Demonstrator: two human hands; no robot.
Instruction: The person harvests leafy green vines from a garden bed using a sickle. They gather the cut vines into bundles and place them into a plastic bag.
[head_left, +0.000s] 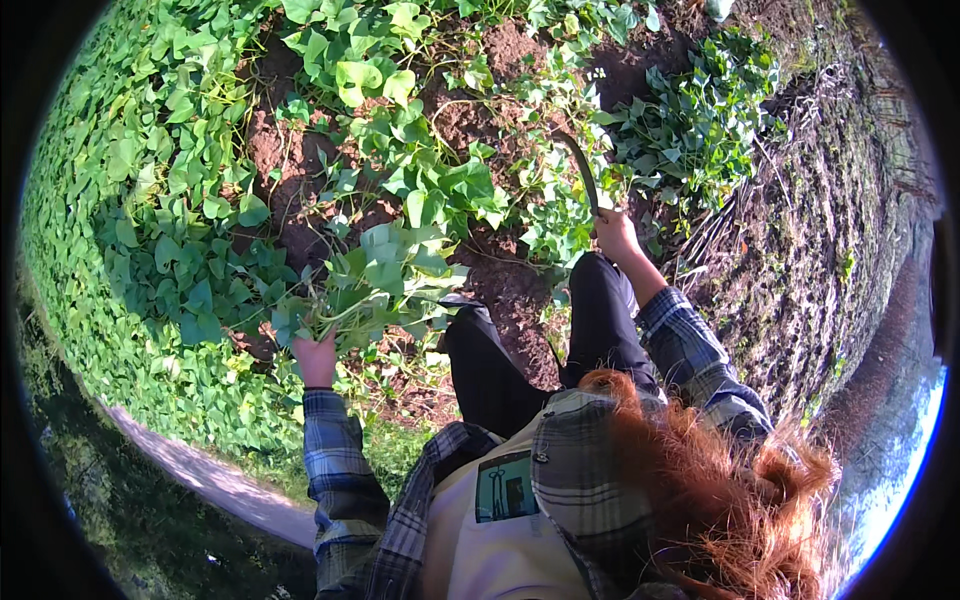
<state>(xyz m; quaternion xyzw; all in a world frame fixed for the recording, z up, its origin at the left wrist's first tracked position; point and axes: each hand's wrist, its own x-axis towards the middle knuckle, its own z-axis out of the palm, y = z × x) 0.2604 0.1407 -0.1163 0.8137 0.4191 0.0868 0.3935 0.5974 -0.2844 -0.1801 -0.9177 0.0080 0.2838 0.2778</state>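
Note:
My left hand (316, 355) is closed around the stems of a bunch of leafy vine cuttings (382, 274), which look like sweet potato vines. The leaves fan out to the right, toward my left knee. In front of my right knee, my right hand (617, 234) grips a sickle; its dark curved blade (583, 166) points away from me and bends left over the foliage. The handle is mostly hidden in my fist. Between the two hands, rooted vines (442, 187) trail over reddish-brown soil (510, 281).
Dense heart-shaped leaves (150, 180) cover the ground on the left. A heap of darker leafy vines (690, 120) lies ahead on the right. Beyond it runs a rough bank (810, 202) with dry stalks. A pale path (217, 480) curves behind on the left.

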